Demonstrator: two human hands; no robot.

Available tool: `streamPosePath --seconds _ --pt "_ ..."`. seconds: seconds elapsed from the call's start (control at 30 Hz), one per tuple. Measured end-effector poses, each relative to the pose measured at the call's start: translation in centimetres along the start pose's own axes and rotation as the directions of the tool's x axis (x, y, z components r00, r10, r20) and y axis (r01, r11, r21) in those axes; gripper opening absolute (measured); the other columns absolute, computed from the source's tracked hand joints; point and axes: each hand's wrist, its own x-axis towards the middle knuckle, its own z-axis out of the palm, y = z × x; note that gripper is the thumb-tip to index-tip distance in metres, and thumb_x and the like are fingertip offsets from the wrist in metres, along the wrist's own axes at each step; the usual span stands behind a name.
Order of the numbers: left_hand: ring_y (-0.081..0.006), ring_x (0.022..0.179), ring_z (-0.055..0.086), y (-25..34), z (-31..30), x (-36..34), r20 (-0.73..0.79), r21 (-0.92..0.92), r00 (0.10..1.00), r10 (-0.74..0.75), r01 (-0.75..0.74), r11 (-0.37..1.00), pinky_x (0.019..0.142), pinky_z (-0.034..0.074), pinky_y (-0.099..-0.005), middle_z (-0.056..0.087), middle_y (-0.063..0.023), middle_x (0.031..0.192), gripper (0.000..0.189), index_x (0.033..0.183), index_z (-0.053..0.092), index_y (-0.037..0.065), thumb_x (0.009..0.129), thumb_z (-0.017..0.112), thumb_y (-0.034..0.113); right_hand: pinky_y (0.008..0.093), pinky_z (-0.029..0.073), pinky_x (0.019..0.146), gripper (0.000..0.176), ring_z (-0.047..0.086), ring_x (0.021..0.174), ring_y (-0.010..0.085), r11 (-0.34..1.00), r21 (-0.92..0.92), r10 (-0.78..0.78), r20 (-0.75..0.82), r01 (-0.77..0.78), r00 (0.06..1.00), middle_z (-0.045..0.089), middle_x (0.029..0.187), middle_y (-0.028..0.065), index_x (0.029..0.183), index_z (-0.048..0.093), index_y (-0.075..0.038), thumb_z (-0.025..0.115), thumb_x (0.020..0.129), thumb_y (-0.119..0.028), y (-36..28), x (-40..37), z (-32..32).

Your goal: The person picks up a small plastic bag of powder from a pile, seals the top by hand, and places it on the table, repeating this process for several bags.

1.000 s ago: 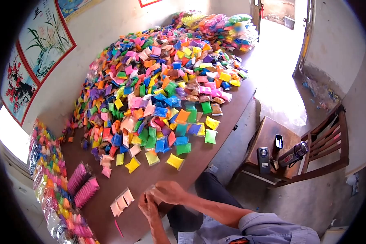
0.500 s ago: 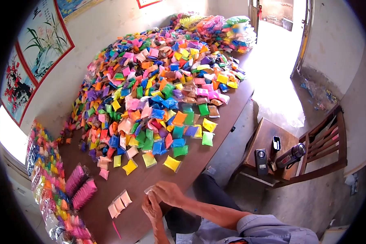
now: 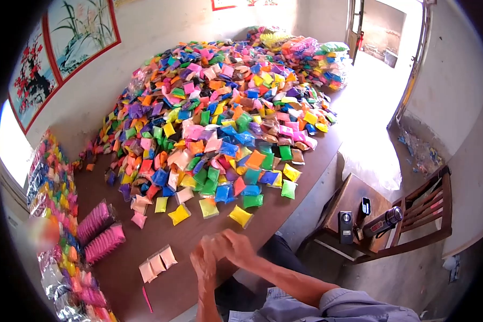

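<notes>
My left hand (image 3: 203, 261) and my right hand (image 3: 233, 247) meet above the near edge of the brown table (image 3: 220, 214). Both have their fingers curled in against each other, and whatever lies between them is hidden. Left of my hands, a short row of pale peach packets (image 3: 157, 264) lies flat on the tabletop. Below that row is a thin pink strip (image 3: 147, 299). A yellow packet (image 3: 240, 216) is the closest loose one beyond my right hand.
A large heap of colourful small packets (image 3: 214, 118) covers the table's far part. Pink packet stacks (image 3: 104, 242) lie at left, beside bagged packets (image 3: 64, 214). At right, a wooden chair (image 3: 424, 214) and a stool (image 3: 362, 196) hold a dark flask (image 3: 382, 221) and a black device (image 3: 345, 226).
The view has shifted, so the heap sits lower in it. My hands remain together; the whitish plastic seen at my fingertips earlier is now out of sight.
</notes>
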Motion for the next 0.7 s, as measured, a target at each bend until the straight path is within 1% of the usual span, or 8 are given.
streamPosePath --seconds 0.13,0.2,0.33,0.37,0.4,0.47,0.53,0.7 --pt "-0.0203 0.062 0.055 -1.6 2.3 2.8 -0.078 0.097 0.975 0.207 -0.200 0.975 0.058 0.046 -0.0405 0.064 -0.0202 0.071 0.032 0.088 0.067 -0.004 0.105 0.063 0.023 0.0414 0.055 0.070 0.018 0.071 0.085 0.0424 0.988 -0.152 -0.033 0.019 0.036 0.999 0.069 0.089 0.0235 0.108 0.064 0.000 0.066 0.101 -0.016 0.5 1.8 -1.4" --pt "-0.0207 0.059 0.056 -1.7 2.7 3.6 0.001 0.147 0.950 0.313 -0.309 0.939 0.056 0.046 -0.0397 0.062 -0.0206 0.069 0.027 0.088 0.068 -0.004 0.102 0.067 0.019 0.0385 0.055 0.070 0.021 0.073 0.080 0.0331 0.989 -0.095 0.111 -0.007 -0.111 0.994 0.069 0.086 0.0198 0.111 0.065 0.001 0.065 0.103 -0.019 0.9 2.0 -1.8" --pt "-0.0314 0.060 0.067 -2.4 2.4 4.8 0.071 0.194 0.940 0.335 -0.342 0.920 0.056 0.050 -0.0417 0.064 -0.0242 0.073 0.025 0.086 0.071 0.000 0.099 0.070 0.021 0.0339 0.054 0.069 0.023 0.068 0.075 0.0199 0.982 -0.111 0.157 0.023 -0.154 0.987 0.069 0.085 0.0154 0.113 0.066 0.001 0.062 0.106 -0.021 1.4 2.0 -1.5" --pt "-0.0305 0.058 0.066 -2.7 2.5 4.9 0.061 0.151 0.933 0.355 -0.360 0.920 0.055 0.050 -0.0416 0.063 -0.0233 0.071 0.025 0.085 0.070 0.000 0.099 0.070 0.021 0.0433 0.052 0.069 0.018 0.068 0.082 0.0429 0.990 -0.101 0.101 -0.001 -0.101 0.995 0.065 0.088 0.0232 0.108 0.061 -0.003 0.063 0.105 -0.020 1.3 1.9 -1.3" --pt "-0.0297 0.057 0.065 -2.9 2.6 4.8 0.056 0.107 0.926 0.373 -0.377 0.920 0.055 0.050 -0.0415 0.062 -0.0224 0.070 0.025 0.084 0.069 0.000 0.099 0.070 0.020 0.0433 0.052 0.069 0.018 0.068 0.082 0.0429 0.984 -0.128 0.123 -0.025 -0.125 0.992 0.065 0.088 0.0232 0.108 0.061 -0.003 0.063 0.105 -0.020 1.4 1.8 -1.3" --pt "-0.0291 0.055 0.063 -1.6 2.4 4.6 0.091 -0.037 0.940 0.329 -0.327 0.944 0.054 0.048 -0.0409 0.059 -0.0216 0.067 0.028 0.081 0.065 0.000 0.100 0.068 0.019 0.0347 0.052 0.068 0.017 0.067 0.076 0.0196 0.990 -0.124 0.053 -0.058 -0.060 0.997 0.068 0.087 0.0151 0.110 0.063 0.001 0.059 0.106 -0.015 1.7 1.5 -1.5" --pt "-0.0289 0.055 0.060 -1.1 1.9 4.6 0.203 -0.136 0.954 0.222 -0.197 0.971 0.054 0.046 -0.0418 0.057 -0.0222 0.065 0.031 0.079 0.061 -0.002 0.101 0.067 0.019 0.0343 0.051 0.068 0.016 0.064 0.076 0.0168 0.988 -0.126 0.077 -0.119 -0.092 0.990 0.066 0.086 0.0132 0.108 0.061 0.001 0.058 0.107 -0.015 1.0 1.5 -1.4" --pt "-0.0369 0.057 0.056 -2.3 2.2 4.7 0.288 -0.035 0.902 0.323 -0.327 0.944 0.055 0.042 -0.0454 0.056 -0.0236 0.068 0.033 0.079 0.059 -0.004 0.104 0.063 0.018 0.0338 0.048 0.067 0.020 0.057 0.074 0.0164 0.993 -0.022 0.111 -0.170 -0.117 0.979 0.059 0.083 0.0113 0.107 0.059 0.000 0.056 0.110 -0.020 1.1 1.5 -1.2"
